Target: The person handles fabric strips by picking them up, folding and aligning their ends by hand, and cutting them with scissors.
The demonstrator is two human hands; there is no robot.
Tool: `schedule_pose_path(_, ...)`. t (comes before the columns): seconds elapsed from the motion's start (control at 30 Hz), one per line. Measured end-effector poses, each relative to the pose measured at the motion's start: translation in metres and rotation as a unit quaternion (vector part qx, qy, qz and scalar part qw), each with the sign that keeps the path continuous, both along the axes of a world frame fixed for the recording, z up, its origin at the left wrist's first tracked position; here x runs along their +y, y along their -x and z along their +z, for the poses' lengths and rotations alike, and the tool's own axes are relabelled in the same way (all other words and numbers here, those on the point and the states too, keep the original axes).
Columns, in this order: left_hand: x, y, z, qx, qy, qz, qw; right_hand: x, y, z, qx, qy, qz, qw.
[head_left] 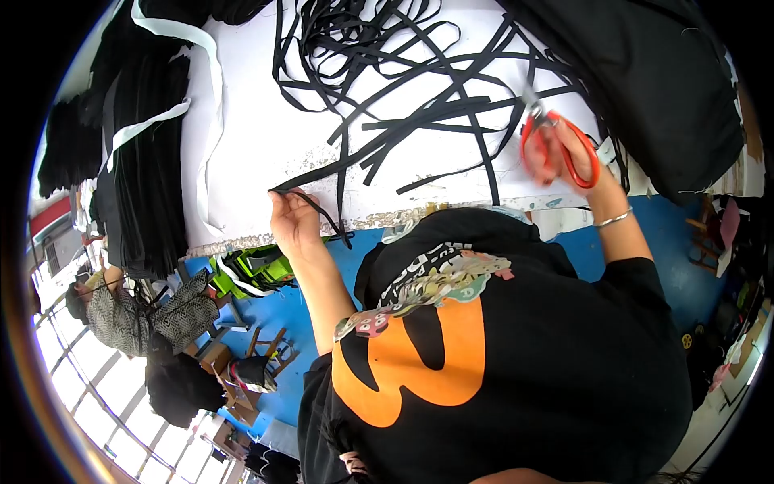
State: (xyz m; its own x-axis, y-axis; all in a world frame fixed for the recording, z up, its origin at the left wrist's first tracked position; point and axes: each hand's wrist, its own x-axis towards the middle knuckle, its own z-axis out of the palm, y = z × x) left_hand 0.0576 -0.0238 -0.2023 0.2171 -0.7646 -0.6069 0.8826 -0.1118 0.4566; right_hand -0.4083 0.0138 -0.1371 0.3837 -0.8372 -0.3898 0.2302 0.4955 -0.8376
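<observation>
My left hand (295,219) is at the table's near edge, its thumb and fingers pinched on the end of a black fabric strap (322,171). From there the strap runs up and right across the white tabletop. Red-handled scissors (582,149) are in my right hand (550,153), with my fingers through the handles. The blades point away from me and are blurred, so how far apart they are is unclear. Several cut strap ends (439,179) lie between my hands, and a tangled heap of black straps (347,40) lies farther back.
Stacked black fabric pieces (145,169) stand at the table's left, with a white strip (214,105) beside them. Black cloth (637,89) covers the right side. Bright green material (254,270) hangs below the front edge. Another person (137,315) is at lower left, near a wooden stool (270,351).
</observation>
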Motion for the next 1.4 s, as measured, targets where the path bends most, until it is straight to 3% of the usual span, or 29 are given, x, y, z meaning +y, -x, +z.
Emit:
schedule_pose_path(0.07, 0.000, 0.002, 0.002, -0.002, 0.007, -0.002, 1.000, 0.014, -0.024, -0.004, -0.091, -0.169, 0.010, 0.981)
schedule_pose_path(0.23, 0.002, 0.001, 0.002, -0.009, -0.018, 0.009, 1.000, 0.018, -0.045, -0.020, -0.146, -0.262, -0.021, 0.954)
schedule_pose_path(0.47, 0.003, -0.005, -0.004, 0.015, -0.002, 0.040, 0.999, 0.012, -0.046, -0.025, -0.193, -0.274, -0.057, 0.940)
schedule_pose_path(1.0, 0.004, 0.006, 0.010, 0.012, -0.007, 0.075, 0.997, 0.005, -0.050, -0.034, -0.178, -0.271, -0.086, 0.942)
schedule_pose_path(1.2, 0.014, 0.007, 0.012, 0.031, -0.001, 0.049, 0.998, 0.006, -0.059, -0.042, -0.182, -0.201, -0.178, 0.946)
schedule_pose_path(1.33, 0.015, 0.018, 0.024, 0.025, -0.003, 0.057, 0.998, 0.016, -0.066, -0.044, -0.157, -0.087, -0.217, 0.959)
schedule_pose_path(1.4, 0.018, 0.014, 0.023, 0.033, 0.014, 0.039, 0.999, 0.020, -0.064, -0.047, -0.077, 0.094, -0.172, 0.978)
